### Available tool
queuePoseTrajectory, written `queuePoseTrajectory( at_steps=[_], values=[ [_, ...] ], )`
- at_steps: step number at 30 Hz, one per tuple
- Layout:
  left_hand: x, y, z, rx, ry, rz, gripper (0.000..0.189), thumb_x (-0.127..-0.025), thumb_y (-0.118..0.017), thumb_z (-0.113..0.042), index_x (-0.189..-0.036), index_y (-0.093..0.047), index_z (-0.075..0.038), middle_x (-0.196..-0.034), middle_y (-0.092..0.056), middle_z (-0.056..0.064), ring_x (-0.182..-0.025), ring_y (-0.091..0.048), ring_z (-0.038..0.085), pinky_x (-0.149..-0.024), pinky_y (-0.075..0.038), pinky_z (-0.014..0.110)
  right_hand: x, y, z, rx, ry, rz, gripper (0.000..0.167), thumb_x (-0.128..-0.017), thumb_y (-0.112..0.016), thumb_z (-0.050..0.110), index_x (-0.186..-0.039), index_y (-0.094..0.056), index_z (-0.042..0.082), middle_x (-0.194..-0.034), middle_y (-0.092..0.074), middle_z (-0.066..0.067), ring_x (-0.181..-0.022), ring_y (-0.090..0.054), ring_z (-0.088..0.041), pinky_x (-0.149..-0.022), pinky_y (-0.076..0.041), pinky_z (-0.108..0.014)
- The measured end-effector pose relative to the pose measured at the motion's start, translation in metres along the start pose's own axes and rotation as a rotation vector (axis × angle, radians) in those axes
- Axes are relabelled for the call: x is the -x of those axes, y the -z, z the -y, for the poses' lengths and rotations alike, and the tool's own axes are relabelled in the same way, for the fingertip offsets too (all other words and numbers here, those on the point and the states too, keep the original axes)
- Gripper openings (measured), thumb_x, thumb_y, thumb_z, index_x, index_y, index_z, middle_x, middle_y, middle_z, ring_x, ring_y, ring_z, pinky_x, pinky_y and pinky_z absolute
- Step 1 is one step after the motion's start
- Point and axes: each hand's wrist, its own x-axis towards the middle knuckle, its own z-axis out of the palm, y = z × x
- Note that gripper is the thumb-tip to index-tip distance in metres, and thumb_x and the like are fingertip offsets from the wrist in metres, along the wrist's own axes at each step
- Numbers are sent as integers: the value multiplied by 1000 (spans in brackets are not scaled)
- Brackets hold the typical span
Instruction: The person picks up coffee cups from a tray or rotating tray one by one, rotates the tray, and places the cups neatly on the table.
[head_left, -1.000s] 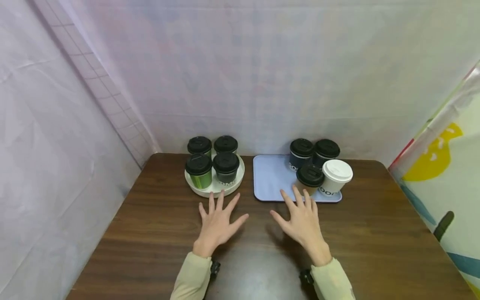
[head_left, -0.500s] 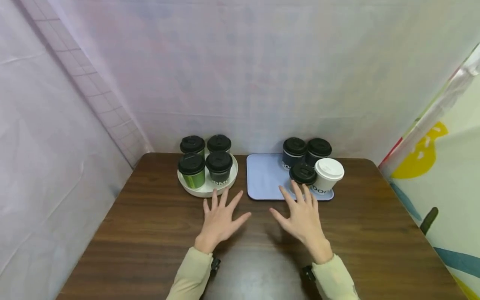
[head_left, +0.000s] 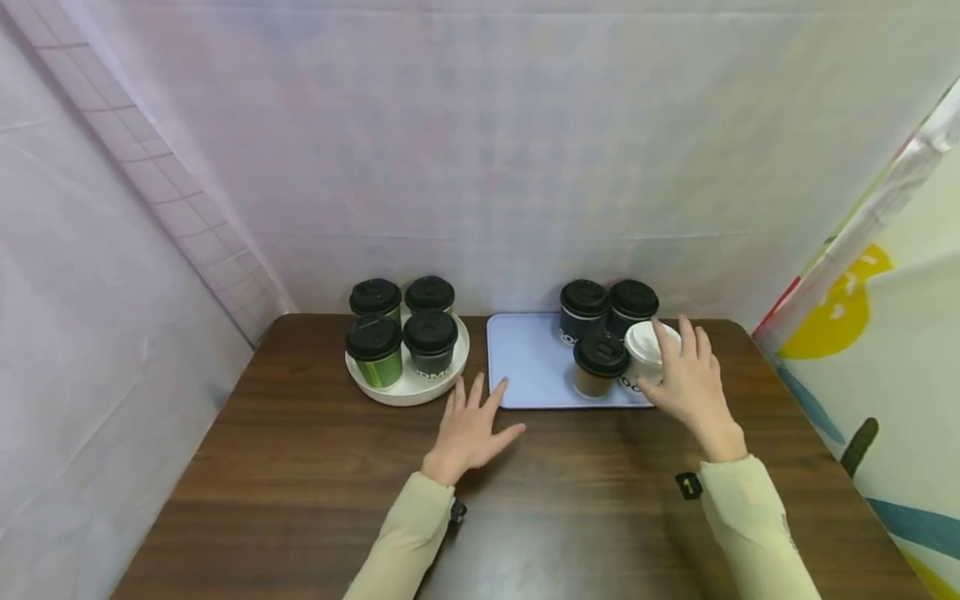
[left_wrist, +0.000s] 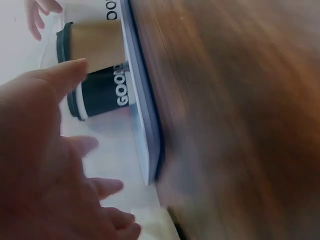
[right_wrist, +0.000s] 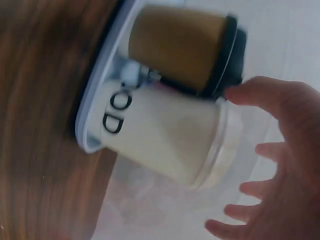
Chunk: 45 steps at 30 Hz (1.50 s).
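Note:
My right hand is spread over the near right corner of the blue tray, fingers apart around a white cup with a white lid. In the right wrist view the white cup stands before the fingers, and I see no firm grip on it. Beside it stands a brown cup with a black lid. My left hand hovers with fingers spread and holds nothing, between the round white tray and the blue tray's near left corner.
Two dark cups with black lids stand at the back of the blue tray. Several black-lidded cups, among them a green cup, fill the round tray. Behind the wooden table hangs a white curtain.
My right hand has moved right and forward, from before the brown cup to the white cup. The left hand has shifted slightly right. No cup has moved on the trays.

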Motion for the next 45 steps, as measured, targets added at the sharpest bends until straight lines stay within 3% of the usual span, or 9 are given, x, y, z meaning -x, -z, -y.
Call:
queuePoseTrajectory(
  at_steps=[6,10,16,23,26,34,39,45],
  values=[
    [-27,-10,-9,-29,10,85,88,-98,-57,-61,-167,-22,-17,-172,-16,27,-161,-7,50,-132,-16,59,-20,-2,-24,-47,-55,179,93,-83,-79,24,-158,-30,2,-161,-16,-42,-144,-21,-66,-100,-39,-82],
    [-39,-13,-13,-68,-12,105,86,-98,-54,-64,-165,-27,-17,-173,-18,23,-162,-10,44,-132,-15,59,-23,-10,-29,-108,-76,221,86,-84,-79,24,-157,-36,6,-163,-14,-41,-144,-21,-67,-98,-41,-83],
    [-48,-22,-15,-114,-20,163,77,-102,-44,-65,-163,-34,-20,-173,-21,18,-163,-15,37,-132,-16,57,-24,-24,-34,-167,-35,128,77,-84,-80,18,-149,-43,3,-151,-24,-52,-128,-37,-75,-98,-40,-84],
    [-51,-26,-14,-177,-7,212,63,-107,-37,-56,-162,-38,-23,-173,-22,19,-163,-18,35,-132,-19,53,-23,-30,-33,-213,-41,62,76,-83,-83,16,-147,-45,0,-139,-40,-46,-116,-54,-66,-93,-49,-74],
    [-51,-26,-16,-199,-5,222,60,-109,-37,-52,-162,-37,-24,-173,-22,19,-163,-19,35,-133,-19,52,-22,-25,-33,-245,-72,41,77,-83,-83,17,-148,-45,1,-141,-39,-45,-117,-54,-64,-93,-49,-74],
    [-54,-25,-20,-223,-40,177,54,-110,-39,-43,-160,-41,-21,-170,-27,22,-160,-25,37,-132,-20,50,0,12,-39,-259,-102,-138,77,-78,-84,13,-145,-48,2,-139,-40,-43,-116,-50,-60,-93,-45,-74],
    [-55,-27,-21,-243,-48,174,54,-110,-41,-39,-160,-40,-17,-169,-26,26,-160,-25,39,-134,-16,48,26,24,-49,-214,-147,-125,77,-78,-85,14,-145,-49,3,-139,-39,-42,-111,-51,-61,-87,-45,-76],
    [-55,-31,-22,-208,-49,144,55,-110,-43,-38,-158,-42,-11,-167,-25,33,-159,-24,44,-134,-15,49,48,22,-65,-189,-182,-95,77,-78,-86,14,-145,-48,2,-139,-38,-44,-111,-50,-61,-86,-45,-75]
  ],
)
